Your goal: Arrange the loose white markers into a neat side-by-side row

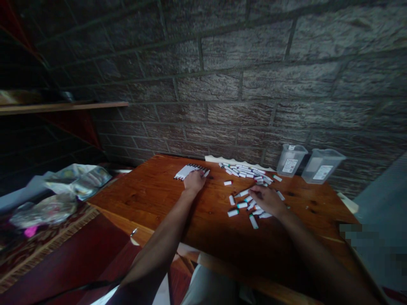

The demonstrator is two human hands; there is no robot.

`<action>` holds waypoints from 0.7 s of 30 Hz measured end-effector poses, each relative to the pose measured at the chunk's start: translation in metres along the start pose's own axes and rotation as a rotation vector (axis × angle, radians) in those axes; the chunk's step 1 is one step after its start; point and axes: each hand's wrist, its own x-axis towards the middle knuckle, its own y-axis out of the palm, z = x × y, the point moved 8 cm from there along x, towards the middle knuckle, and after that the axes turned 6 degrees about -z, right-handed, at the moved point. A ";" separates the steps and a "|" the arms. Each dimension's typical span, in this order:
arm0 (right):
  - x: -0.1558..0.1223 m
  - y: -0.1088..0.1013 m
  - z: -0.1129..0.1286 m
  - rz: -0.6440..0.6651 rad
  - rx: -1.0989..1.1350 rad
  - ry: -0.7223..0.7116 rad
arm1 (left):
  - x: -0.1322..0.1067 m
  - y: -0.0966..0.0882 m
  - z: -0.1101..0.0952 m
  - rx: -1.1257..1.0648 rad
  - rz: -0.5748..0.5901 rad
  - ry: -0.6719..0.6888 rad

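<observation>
My left hand (194, 182) is over the right end of a neat row of white markers (183, 171) with black ends, lying side by side. Its fingers are closed around a white marker (206, 173), whose end sticks out to the right. My right hand (269, 200) reaches over a loose scatter of white markers with coloured ends. Between its thumb and fingers it pinches one white marker (243, 193), which points left. Near it lie a short white piece with a green end (233, 212) and another green-ended one (253, 221).
A pile of white markers (241, 170) lies at the back of the wooden table (127, 190), by a wavy white strip (215, 159). Two clear plastic containers (291, 160) stand at the back right against the brick wall. Plastic bags (47, 212) are off to the left.
</observation>
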 end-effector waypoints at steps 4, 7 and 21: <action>0.000 0.000 0.000 0.006 0.000 0.005 | 0.000 -0.003 -0.002 0.001 -0.017 0.007; -0.001 -0.001 0.001 0.002 -0.007 0.010 | -0.001 -0.005 -0.005 0.006 -0.029 0.039; -0.001 0.002 0.002 0.011 -0.015 0.004 | 0.002 0.001 0.000 0.008 -0.030 0.026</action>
